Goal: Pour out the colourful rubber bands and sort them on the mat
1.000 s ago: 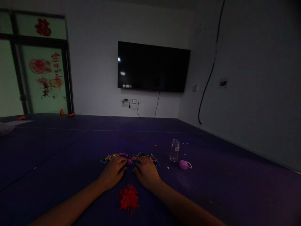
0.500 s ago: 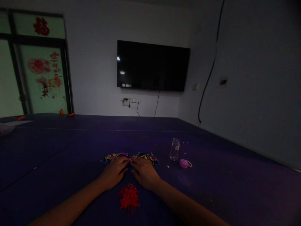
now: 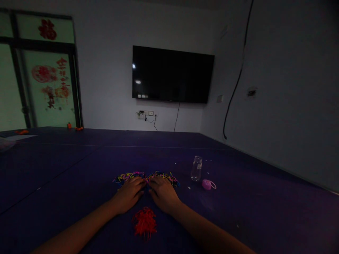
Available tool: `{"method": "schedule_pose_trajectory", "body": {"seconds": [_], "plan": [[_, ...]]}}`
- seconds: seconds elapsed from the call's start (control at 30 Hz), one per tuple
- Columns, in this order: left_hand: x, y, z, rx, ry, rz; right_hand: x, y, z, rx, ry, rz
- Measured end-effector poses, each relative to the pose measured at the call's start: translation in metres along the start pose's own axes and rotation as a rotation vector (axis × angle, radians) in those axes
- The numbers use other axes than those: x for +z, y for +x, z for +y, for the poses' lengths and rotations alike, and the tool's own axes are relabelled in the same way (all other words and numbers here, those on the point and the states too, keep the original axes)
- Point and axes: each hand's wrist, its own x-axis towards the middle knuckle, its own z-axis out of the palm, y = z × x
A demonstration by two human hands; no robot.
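Note:
My left hand rests on the near side of a left heap of multicoloured paper clips, its fingers extended and thumb apart. My right hand lies the same way against a right heap of mixed paper clips. The fingertips of both hands almost meet between the two heaps, where a few pink clips show. Whether a single clip sits under the fingertips cannot be made out. Closer to me, between my forearms, is a separate pile of red paper clips, touched by neither hand.
To the right a clear bottle stands uncapped beside its pink lid with a loop. Small white scraps dot the purple tabletop. Orange objects lie at the far left edge. A television hangs on the wall.
Both hands stay at the heaps with only slight finger shifts. The piles, bottle and lid keep their places.

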Motion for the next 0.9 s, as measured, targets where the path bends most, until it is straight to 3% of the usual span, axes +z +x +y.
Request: {"method": "schedule_pose_trajectory", "body": {"seconds": [0.63,0.9], "plan": [[-0.0053,0.0004,0.0062,-0.017,-0.018,0.028,0.0018,0.0001,-0.0007,0.019,-0.031,-0.015],[-0.0049,-0.0004,0.0068,-0.022,-0.046,0.093,0.0026,-0.0001,0.0002,0.016,-0.009,-0.019]]}}
